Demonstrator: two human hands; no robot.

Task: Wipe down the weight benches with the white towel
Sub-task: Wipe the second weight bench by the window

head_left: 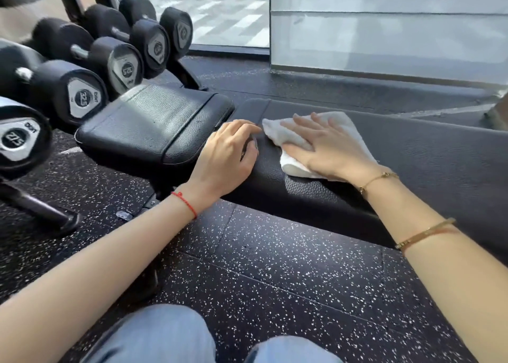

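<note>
White towel (342, 123) lies mid-frame on the black bench (439, 156), flat under the right hand (327, 150), fingers spread. Just beside it, the left hand (228, 159) curls its fingers over the bench pad's end. Dumbbells (82, 98) crowd the upper left.

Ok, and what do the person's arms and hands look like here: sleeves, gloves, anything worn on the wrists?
Both forearms are bare, with no sleeve or glove in view. The left hand has a thin red string bracelet at the wrist. The right hand has a fine gold chain bracelet at the wrist and a flat gold bangle higher up the forearm. No rings show.
</note>
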